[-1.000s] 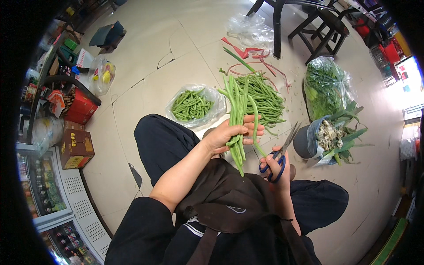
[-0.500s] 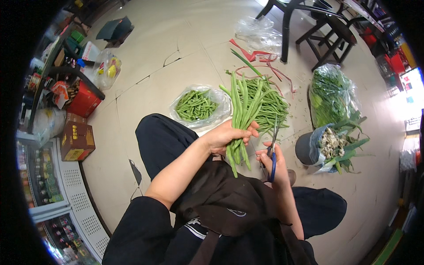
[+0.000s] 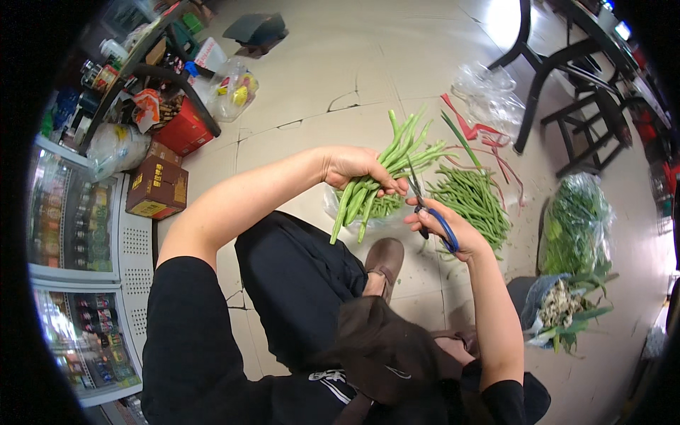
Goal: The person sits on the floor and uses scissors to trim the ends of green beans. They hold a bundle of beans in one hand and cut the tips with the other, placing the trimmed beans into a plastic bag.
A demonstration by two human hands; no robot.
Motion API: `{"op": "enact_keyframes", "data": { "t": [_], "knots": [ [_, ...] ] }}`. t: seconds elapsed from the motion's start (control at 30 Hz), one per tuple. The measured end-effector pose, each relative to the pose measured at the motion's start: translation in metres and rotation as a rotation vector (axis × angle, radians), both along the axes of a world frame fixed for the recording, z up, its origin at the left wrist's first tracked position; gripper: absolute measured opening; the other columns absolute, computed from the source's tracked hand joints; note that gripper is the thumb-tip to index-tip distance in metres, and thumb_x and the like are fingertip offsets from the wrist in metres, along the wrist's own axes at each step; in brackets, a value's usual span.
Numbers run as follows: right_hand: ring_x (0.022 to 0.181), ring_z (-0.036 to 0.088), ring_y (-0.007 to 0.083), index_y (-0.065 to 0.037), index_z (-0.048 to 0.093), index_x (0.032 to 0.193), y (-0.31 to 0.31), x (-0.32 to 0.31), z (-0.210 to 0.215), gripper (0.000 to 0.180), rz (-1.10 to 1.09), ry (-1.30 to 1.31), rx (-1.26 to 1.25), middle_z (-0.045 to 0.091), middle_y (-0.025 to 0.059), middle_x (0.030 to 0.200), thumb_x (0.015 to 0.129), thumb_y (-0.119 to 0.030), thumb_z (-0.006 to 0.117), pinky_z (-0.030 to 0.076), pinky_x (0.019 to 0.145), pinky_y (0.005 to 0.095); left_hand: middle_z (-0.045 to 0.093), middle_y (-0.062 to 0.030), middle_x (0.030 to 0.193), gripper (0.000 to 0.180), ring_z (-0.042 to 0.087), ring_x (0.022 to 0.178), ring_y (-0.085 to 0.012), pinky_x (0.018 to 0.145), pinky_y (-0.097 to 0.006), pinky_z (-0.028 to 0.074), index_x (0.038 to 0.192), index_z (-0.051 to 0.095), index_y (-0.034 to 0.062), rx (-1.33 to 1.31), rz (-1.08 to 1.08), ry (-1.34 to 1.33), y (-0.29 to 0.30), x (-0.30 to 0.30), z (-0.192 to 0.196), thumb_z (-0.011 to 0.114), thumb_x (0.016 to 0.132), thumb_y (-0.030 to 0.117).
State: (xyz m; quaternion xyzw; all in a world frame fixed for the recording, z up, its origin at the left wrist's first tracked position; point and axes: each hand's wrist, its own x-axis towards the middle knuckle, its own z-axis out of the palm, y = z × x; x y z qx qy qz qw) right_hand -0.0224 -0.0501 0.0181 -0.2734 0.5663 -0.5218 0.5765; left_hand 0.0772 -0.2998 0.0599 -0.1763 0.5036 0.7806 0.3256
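Observation:
A bunch of long green beans (image 3: 404, 147) is gripped in my left hand (image 3: 360, 170), its tips fanning to the upper right and its lower ends hanging at the lower left. Beneath it, a clear plastic bag (image 3: 331, 205) holds cut bean pieces (image 3: 384, 206) and is partly hidden. My right hand (image 3: 453, 228) is closed on blue-handled scissors (image 3: 448, 232). Their blades point up beside the bunch, close to my left fingers. On the floor to the right lies a pile of whole green beans (image 3: 473, 205).
Red ties (image 3: 471, 127), a green stalk (image 3: 459, 134) and crumpled clear plastic (image 3: 489, 92) lie beyond the pile. At right are bagged leafy greens (image 3: 577, 219) and a bucket of vegetables (image 3: 559, 304). A brown box (image 3: 157, 185) and glass-door fridge (image 3: 78, 212) stand left.
The view has shifted. Both hands have moved forward, away from my body, and the bean bunch now hangs over the bag, tilted more to the right. The scissors' blades have come nearer the bunch.

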Motion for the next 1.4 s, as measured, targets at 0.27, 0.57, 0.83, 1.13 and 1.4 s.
{"op": "enact_keyframes", "data": {
  "t": [0.27,0.57,0.83,1.13,1.4],
  "knots": [
    [0.074,0.056,0.0086,-0.005,0.051,0.116,-0.059,0.025,-0.050,0.033,-0.505,-0.144,0.010,0.065,0.0068,0.089,0.089,-0.014,0.069,0.046,0.066,0.0216,0.063,-0.0044,0.088,0.009,0.064,0.076,-0.0113,0.070,-0.026,0.057,0.098,0.059,0.0015,0.099,0.421,0.023,-0.056,0.002,-0.073,0.059,0.090,0.004],
    [0.072,0.056,0.0063,-0.003,0.048,0.113,-0.118,0.050,-0.127,0.034,-0.551,-0.088,0.153,0.064,0.0045,0.086,0.086,-0.004,0.068,0.042,0.059,0.0202,0.060,-0.0018,0.097,0.017,0.060,0.086,-0.0106,0.075,-0.026,0.052,0.106,0.057,0.0066,0.120,0.720,0.039,-0.017,0.030,-0.192,0.062,0.089,0.006],
    [0.065,0.053,0.0051,-0.003,0.051,0.112,-0.113,0.063,-0.156,0.033,-0.332,-0.225,0.283,0.062,0.0013,0.084,0.082,0.002,0.064,0.039,0.054,0.0203,0.061,-0.0019,0.087,0.020,0.060,0.078,-0.0100,0.072,-0.027,0.052,0.109,0.061,0.0051,0.155,0.858,-0.130,0.001,0.066,-0.223,0.064,0.090,0.009],
    [0.072,0.051,0.0054,-0.005,0.052,0.112,-0.100,0.045,-0.192,0.034,-0.100,-0.331,0.256,0.057,0.0005,0.083,0.086,-0.014,0.071,0.039,0.060,0.0204,0.063,-0.0039,0.094,0.018,0.058,0.074,-0.0098,0.070,-0.025,0.051,0.107,0.061,0.0044,0.031,0.808,-0.231,-0.005,0.077,-0.222,0.062,0.089,0.008],
    [0.089,0.054,0.0096,-0.003,0.057,0.119,-0.063,-0.027,-0.182,0.045,0.378,-0.357,0.378,0.059,0.0025,0.096,0.090,-0.036,0.067,0.043,0.079,0.0228,0.062,-0.0040,0.093,0.017,0.058,0.074,-0.0099,0.069,-0.025,0.050,0.101,0.063,0.0010,0.029,0.565,-0.294,-0.026,0.073,-0.215,0.063,0.085,0.007]
  ]
}}
